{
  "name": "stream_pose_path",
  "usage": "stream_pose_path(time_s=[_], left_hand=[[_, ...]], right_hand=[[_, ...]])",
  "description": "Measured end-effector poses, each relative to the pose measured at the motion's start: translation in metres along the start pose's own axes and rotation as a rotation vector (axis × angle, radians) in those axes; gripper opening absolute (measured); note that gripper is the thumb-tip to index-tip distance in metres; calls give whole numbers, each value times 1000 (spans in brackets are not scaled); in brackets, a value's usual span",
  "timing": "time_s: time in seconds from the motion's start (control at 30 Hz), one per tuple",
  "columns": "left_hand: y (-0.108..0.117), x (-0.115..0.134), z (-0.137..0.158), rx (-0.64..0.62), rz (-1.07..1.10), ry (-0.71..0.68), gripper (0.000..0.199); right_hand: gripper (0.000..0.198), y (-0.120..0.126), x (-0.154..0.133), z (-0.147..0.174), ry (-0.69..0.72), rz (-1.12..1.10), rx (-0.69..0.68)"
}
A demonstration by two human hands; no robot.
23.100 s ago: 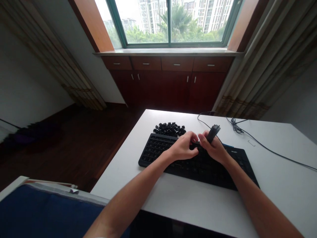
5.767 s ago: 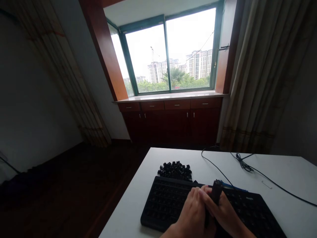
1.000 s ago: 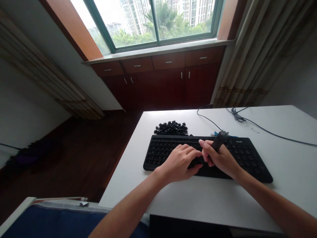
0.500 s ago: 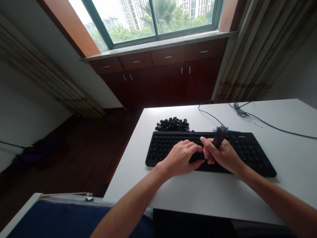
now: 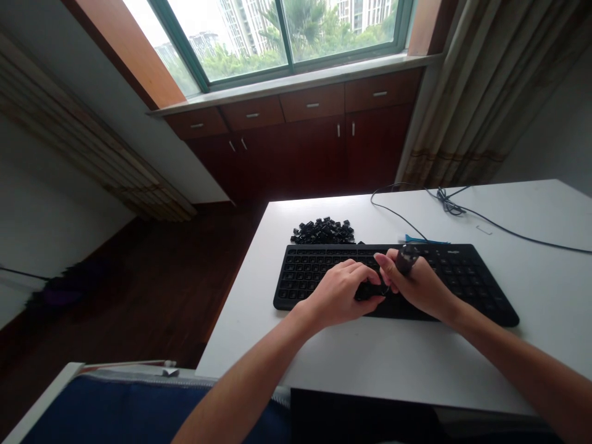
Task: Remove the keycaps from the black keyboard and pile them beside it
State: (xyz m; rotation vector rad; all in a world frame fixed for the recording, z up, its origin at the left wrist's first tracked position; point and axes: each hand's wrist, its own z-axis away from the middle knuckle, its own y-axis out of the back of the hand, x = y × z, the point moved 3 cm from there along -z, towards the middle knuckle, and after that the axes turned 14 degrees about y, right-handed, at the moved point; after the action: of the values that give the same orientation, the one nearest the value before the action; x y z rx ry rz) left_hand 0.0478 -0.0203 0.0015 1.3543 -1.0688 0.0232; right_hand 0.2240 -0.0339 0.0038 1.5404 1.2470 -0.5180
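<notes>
A long black keyboard (image 5: 481,280) lies on the white table. My left hand (image 5: 345,290) rests low over its middle, fingers curled and thumb bent round toward them. Something small and dark seems to sit between those fingertips, but I cannot make it out. Right beside it, my right hand (image 5: 419,280) is closed round a dark-handled tool (image 5: 407,258), with the handle end pointing up toward me. Its working end is hidden by the fingers, close to the left fingertips. Behind the keyboard's left part is a heap of loose black keycaps (image 5: 324,231).
A thin blue tool (image 5: 428,240) lies along the keyboard's back edge. The black cable (image 5: 448,206) loops across the back of the white table (image 5: 250,290); near it is a small bent wire (image 5: 484,230). Dark blue fabric (image 5: 115,410) is at the lower left.
The tool in my right hand has tipped, so its handle now looks shorter and lower. The right fingers have shifted slightly upward. My left hand stays nearly in place.
</notes>
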Motion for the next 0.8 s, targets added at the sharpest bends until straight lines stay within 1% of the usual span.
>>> stream_pose_path(time_s=[0.1, 0.2, 0.4, 0.5, 0.57, 0.67, 0.73, 0.8], left_hand=[[-1, 0, 0, 14, -4, 11, 20], [-1, -1, 0, 31, -4, 41, 25], [-4, -2, 0, 42, 15, 92, 33], [-5, -2, 1, 71, 50, 109, 40], [-6, -2, 1, 85, 70, 112, 48], [-8, -2, 1, 72, 88, 109, 56], [-9, -2, 0, 60, 77, 109, 52], [-10, -2, -1, 58, 71, 109, 47]], right_hand=[[40, 2, -1, 2, 119, 15, -71], [38, 3, 1, 4, 158, -8, -138], [38, 0, 0, -3, 164, -22, -134], [39, -2, 2, -5, 154, -17, -126], [39, -4, 3, -5, 140, -17, -92], [43, -6, 2, -5, 120, -35, -16], [44, -8, 1, -5, 113, -52, 2], [44, -9, 0, -5, 114, -72, -27]])
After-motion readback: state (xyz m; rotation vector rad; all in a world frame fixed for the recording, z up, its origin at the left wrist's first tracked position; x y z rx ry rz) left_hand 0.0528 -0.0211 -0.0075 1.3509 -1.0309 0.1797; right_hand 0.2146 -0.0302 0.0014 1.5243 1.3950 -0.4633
